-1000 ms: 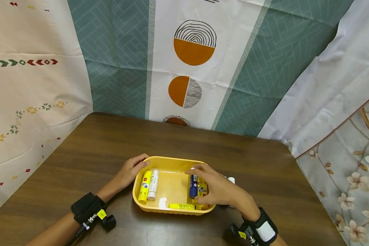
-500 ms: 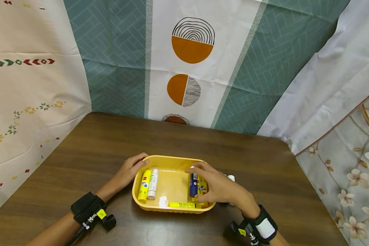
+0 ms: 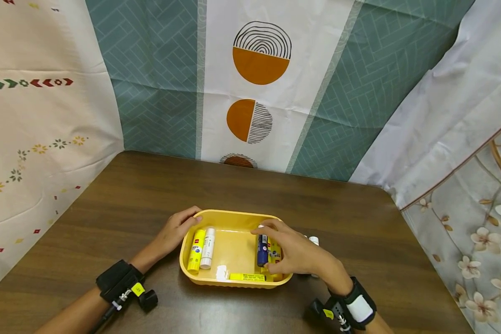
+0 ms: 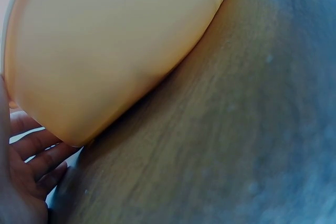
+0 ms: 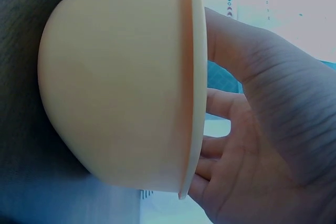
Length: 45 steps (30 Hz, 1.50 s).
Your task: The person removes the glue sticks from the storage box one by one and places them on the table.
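Observation:
A yellow plastic tray (image 3: 229,215) sits on the table. My left hand (image 3: 177,233) holds its left end, thumb over the rim and fingers along the outside, as the left wrist view shows. Inside, at the left, lie a yellow glue stick (image 3: 196,251) and a white glue stick (image 3: 208,248). At the right end, my right hand (image 3: 298,250) reaches over the rim and holds a dark blue glue stick (image 3: 262,253) between thumb and fingers. Yellow glue sticks (image 3: 276,253) lie beside it, partly hidden by the hand. Another yellow stick (image 3: 248,277) lies along the near wall.
White-capped sticks (image 3: 314,240) lie on the table just right of the tray, mostly hidden behind my right hand. The brown table (image 3: 150,185) extends around the tray. Patterned curtains (image 3: 158,93) hang behind and at both sides.
Both hands and the tray's contents keep their places. Only the head view has tilted slightly, so the scene sits a little higher.

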Each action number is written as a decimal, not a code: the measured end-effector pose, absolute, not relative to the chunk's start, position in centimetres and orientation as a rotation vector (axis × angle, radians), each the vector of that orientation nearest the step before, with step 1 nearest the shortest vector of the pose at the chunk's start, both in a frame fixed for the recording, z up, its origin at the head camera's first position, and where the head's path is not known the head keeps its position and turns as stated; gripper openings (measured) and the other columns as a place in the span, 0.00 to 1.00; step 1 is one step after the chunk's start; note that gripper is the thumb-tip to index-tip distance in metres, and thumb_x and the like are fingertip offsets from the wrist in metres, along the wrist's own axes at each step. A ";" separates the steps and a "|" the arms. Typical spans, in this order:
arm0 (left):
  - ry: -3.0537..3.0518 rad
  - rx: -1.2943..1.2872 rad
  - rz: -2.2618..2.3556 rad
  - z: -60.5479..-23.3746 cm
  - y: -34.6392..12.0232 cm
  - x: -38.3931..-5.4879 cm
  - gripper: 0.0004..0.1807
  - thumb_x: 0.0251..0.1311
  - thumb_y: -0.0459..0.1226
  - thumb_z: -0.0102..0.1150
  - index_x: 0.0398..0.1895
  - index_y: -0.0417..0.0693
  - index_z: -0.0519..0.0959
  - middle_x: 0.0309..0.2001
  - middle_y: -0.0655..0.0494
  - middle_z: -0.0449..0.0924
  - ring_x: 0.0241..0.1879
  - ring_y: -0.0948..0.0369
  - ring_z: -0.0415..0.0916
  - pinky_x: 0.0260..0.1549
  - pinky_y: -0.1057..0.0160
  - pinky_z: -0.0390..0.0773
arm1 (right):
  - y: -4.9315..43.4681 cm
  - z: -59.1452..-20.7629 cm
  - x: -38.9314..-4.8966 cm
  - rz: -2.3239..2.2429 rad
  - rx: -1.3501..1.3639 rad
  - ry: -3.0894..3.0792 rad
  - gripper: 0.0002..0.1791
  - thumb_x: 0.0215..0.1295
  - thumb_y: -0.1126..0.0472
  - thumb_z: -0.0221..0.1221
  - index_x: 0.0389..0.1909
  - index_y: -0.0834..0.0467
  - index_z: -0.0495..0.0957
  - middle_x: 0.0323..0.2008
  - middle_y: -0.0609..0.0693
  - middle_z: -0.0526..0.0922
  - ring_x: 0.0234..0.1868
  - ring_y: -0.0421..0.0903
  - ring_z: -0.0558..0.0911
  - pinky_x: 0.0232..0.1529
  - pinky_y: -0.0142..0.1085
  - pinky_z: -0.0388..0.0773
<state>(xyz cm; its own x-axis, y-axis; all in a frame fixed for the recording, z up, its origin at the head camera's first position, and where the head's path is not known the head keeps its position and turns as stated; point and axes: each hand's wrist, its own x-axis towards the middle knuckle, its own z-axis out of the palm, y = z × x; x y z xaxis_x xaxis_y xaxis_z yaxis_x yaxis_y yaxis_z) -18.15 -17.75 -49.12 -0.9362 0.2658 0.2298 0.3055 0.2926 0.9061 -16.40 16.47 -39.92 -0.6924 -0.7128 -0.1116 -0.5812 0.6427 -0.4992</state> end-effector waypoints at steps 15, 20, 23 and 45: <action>-2.502 -0.553 -1.753 -49.2 -17.8 -18.2 0.11 0.77 0.39 0.48 0.50 0.47 0.80 0.42 0.48 0.79 0.40 0.53 0.75 0.38 0.63 0.78 | 16.5 -39.8 -16.4 -0.635 -1.035 2.573 0.42 0.53 0.55 0.72 0.71 0.45 0.68 0.70 0.49 0.63 0.60 0.46 0.71 0.58 0.43 0.77; -2.500 -0.568 -1.767 -49.3 -17.6 -18.2 0.11 0.77 0.39 0.48 0.50 0.46 0.80 0.40 0.48 0.78 0.38 0.53 0.76 0.35 0.63 0.78 | 16.8 -39.6 -16.2 -0.626 -1.054 2.585 0.42 0.54 0.55 0.72 0.72 0.46 0.68 0.70 0.50 0.63 0.62 0.46 0.70 0.59 0.45 0.76; -2.502 -0.562 -1.760 -49.3 -17.6 -18.1 0.11 0.77 0.39 0.48 0.50 0.46 0.80 0.41 0.48 0.79 0.39 0.53 0.76 0.37 0.63 0.78 | 17.0 -39.4 -16.1 -0.616 -1.065 2.599 0.42 0.54 0.54 0.72 0.72 0.46 0.67 0.70 0.50 0.64 0.62 0.47 0.70 0.59 0.46 0.76; -2.517 -0.537 -1.703 -49.2 -17.8 -18.2 0.12 0.77 0.40 0.48 0.50 0.47 0.80 0.42 0.49 0.80 0.40 0.53 0.76 0.39 0.64 0.77 | 18.1 -37.5 -16.2 -0.711 -1.042 2.610 0.43 0.53 0.55 0.72 0.72 0.45 0.68 0.72 0.50 0.62 0.65 0.50 0.70 0.64 0.51 0.73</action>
